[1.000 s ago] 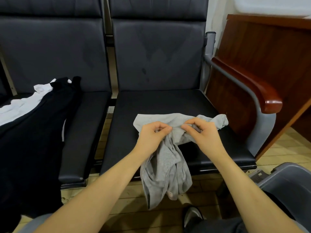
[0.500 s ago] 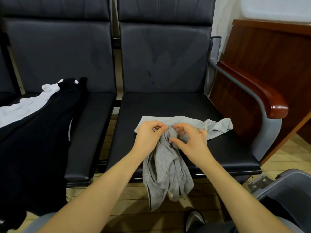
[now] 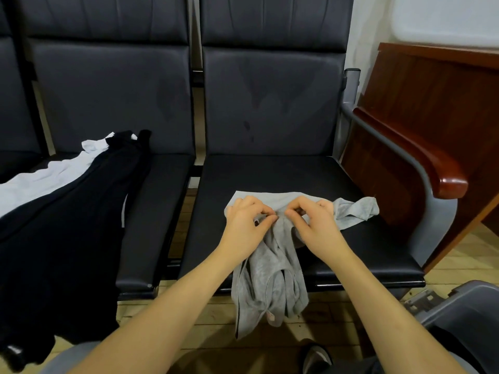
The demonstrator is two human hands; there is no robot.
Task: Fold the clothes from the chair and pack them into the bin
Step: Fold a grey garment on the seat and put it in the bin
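Since half a second ago I note the right hand (image 3: 314, 228) has slid up along the bunched cloth, so its fingertips now sit just beside those of the left hand (image 3: 244, 225). Left to right: white garment (image 3: 40, 179) and black garment (image 3: 67, 220) lie draped over the left seat (image 3: 159, 201), the black one spilling past the seat's front edge toward the floor. Left hand pinches the grey garment (image 3: 270, 279) at its gathered middle; right hand pinches the same fold, fingers curled. Grey garment lies on the right seat (image 3: 270, 174), its lower part hanging over the front edge, one end trailing right toward the wooden armrest (image 3: 432, 160). I see bare seat behind the garment. Grey bin (image 3: 464, 314) sits at lower right, its rim partly cut off.
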